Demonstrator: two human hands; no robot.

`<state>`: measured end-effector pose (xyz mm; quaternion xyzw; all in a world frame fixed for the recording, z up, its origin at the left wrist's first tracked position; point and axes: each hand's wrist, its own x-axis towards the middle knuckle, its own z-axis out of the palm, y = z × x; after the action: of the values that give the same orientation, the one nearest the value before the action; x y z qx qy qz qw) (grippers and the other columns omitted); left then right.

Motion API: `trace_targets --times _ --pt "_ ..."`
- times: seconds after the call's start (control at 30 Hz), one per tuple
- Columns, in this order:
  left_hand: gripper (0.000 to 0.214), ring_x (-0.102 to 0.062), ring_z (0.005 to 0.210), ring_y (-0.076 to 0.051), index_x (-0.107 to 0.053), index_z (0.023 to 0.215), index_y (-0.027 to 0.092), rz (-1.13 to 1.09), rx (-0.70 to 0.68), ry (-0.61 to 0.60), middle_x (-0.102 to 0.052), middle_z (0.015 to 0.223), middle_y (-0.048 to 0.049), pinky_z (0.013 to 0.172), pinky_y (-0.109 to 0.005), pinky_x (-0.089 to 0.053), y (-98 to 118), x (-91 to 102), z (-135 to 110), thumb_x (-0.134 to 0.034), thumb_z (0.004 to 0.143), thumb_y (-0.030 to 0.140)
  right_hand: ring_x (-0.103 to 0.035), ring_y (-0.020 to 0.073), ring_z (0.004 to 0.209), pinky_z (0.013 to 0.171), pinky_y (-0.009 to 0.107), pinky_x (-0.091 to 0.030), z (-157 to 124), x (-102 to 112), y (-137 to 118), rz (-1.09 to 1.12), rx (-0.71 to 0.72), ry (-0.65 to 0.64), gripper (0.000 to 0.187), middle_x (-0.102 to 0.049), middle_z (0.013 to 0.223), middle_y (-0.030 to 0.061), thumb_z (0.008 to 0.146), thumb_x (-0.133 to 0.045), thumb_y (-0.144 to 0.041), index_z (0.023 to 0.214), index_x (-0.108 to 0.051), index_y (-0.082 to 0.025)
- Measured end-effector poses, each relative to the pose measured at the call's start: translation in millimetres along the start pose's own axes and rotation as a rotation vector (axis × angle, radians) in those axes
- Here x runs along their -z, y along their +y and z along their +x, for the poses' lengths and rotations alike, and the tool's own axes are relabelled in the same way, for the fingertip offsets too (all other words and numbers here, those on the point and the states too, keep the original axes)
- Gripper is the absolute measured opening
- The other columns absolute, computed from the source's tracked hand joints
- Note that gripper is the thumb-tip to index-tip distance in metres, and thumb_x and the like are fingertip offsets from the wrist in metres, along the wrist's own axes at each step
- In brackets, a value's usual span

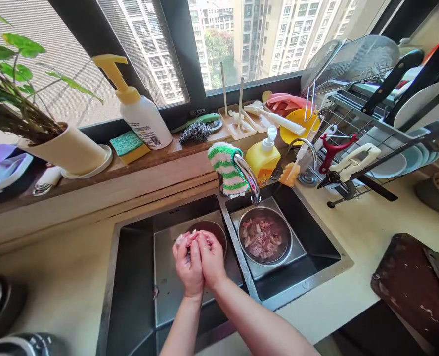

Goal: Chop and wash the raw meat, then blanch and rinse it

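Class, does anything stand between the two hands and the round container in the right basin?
Yes: the sink divider, running front to back, separates the left hand and right hand from the round container.

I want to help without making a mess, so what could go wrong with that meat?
Bits of the soft, pinkish-purple meat might slip out between the bare, pressed-together left hand and right hand and land on the floor of the dark metal left basin.

Also, the round metal bowl of reddish meat pieces in the right basin could splash or tip if an arm bumped it.
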<state>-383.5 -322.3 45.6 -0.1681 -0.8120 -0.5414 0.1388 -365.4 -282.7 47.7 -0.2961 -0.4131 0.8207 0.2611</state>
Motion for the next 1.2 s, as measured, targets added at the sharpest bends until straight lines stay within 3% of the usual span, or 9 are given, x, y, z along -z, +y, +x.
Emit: trace_targets --times 0.17,0.33,0.4,0.5,0.63,0.73,0.83,0.97,1.2 --pt "0.026 -0.054 0.107 -0.022 -0.067 0.094 0.022 -0.219 0.039 -0.175 -0.059 0.107 -0.0101 0.098 -0.041 -0.043 63 -71.9 -38 -0.048 0.089 0.037 -0.063 0.0196 0.091 0.086 0.035 -0.049 10 90 -60 -0.225 0.104 0.154 0.04 -0.069 0.101 0.0099 0.078 -0.055 -0.053 0.095 -0.062 -0.017" --pt "0.027 -0.053 0.111 -0.022 -0.068 0.106 0.021 -0.281 0.167 -0.58 -0.058 0.115 -0.0113 0.102 -0.039 -0.041 57 -150.2 -76 -0.052 0.085 0.025 -0.065 0.0224 0.093 0.084 0.035 -0.05 57 204 -43 -0.475 0.124 0.356 0.053 -0.069 0.103 0.0132 0.075 -0.048 -0.061 0.099 -0.062 -0.015" --pt "0.032 -0.051 0.116 -0.023 -0.068 0.109 0.02 -0.223 0.234 -0.71 -0.057 0.12 -0.0122 0.105 -0.042 -0.039 47 -158.2 -83 -0.054 0.081 0.019 -0.065 0.0242 0.095 0.083 0.036 -0.05 72 239 -27 -0.582 0.062 0.368 0.057 -0.069 0.106 0.0133 0.072 -0.049 -0.062 0.103 -0.063 -0.016" --pt "0.033 -0.051 0.118 -0.023 -0.068 0.108 0.022 -0.2 0.254 -0.762 -0.057 0.122 -0.0107 0.103 -0.041 -0.04 30 -134.6 -81 -0.054 0.078 0.016 -0.065 0.0274 0.094 0.083 0.04 -0.05 78 265 -12 -0.781 -0.046 0.325 0.054 -0.07 0.1 0.0115 0.066 -0.055 -0.059 0.098 -0.067 -0.018" --pt "0.028 -0.058 0.104 -0.02 -0.066 0.107 0.022 -0.17 0.264 -0.565 -0.065 0.108 -0.0079 0.095 -0.037 -0.046 -16 -63.9 -59 -0.049 0.085 0.025 -0.063 0.0283 0.095 0.089 0.044 -0.046 62 233 -13 -0.929 0.126 0.236 0.045 -0.07 0.099 0.0127 0.071 -0.053 -0.054 0.092 -0.068 -0.017" --pt "0.028 -0.059 0.107 -0.02 -0.063 0.106 0.018 0.099 0.45 -0.446 -0.065 0.112 -0.0096 0.096 -0.034 -0.045 -74 -15.0 -42 -0.044 0.087 0.024 -0.063 0.0228 0.095 0.088 0.037 -0.047 48 168 -1 -0.896 0.29 0.037 0.037 -0.069 0.102 0.0104 0.083 -0.047 -0.045 0.101 -0.066 -0.018" --pt "0.029 -0.063 0.099 -0.019 -0.062 0.106 0.016 0.319 0.571 -0.537 -0.067 0.109 -0.01 0.092 -0.034 -0.048 -129 12.4 -32 -0.043 0.084 0.015 -0.066 0.0199 0.09 0.082 0.032 -0.049 52 103 36 -1.013 0.147 -0.242 0.033 -0.071 0.101 0.0084 0.088 -0.042 -0.028 0.114 -0.061 -0.019" --pt "0.031 -0.061 0.106 -0.023 -0.064 0.105 0.013 0.416 0.569 -0.674 -0.067 0.11 -0.0128 0.096 -0.037 -0.045 -170 13.0 -19 -0.051 0.077 0.009 -0.065 0.0242 0.098 0.086 0.033 -0.046 87 57 92 -1.371 -0.156 -0.382 0.033 -0.07 0.103 0.0151 0.084 -0.042 -0.009 0.106 -0.066 -0.013" --pt "0.049 -0.037 0.134 -0.026 -0.049 0.133 0.014 0.499 0.538 -0.87 -0.039 0.146 -0.0162 0.11 -0.037 -0.03 -214 -35.4 17 -0.048 0.085 0.019 -0.05 0.024 0.123 0.103 0.035 -0.034 142 47 146 -1.294 -0.345 -0.386 0.033 -0.057 0.13 0.013 0.084 -0.054 -0.02 0.115 -0.064 -0.018"
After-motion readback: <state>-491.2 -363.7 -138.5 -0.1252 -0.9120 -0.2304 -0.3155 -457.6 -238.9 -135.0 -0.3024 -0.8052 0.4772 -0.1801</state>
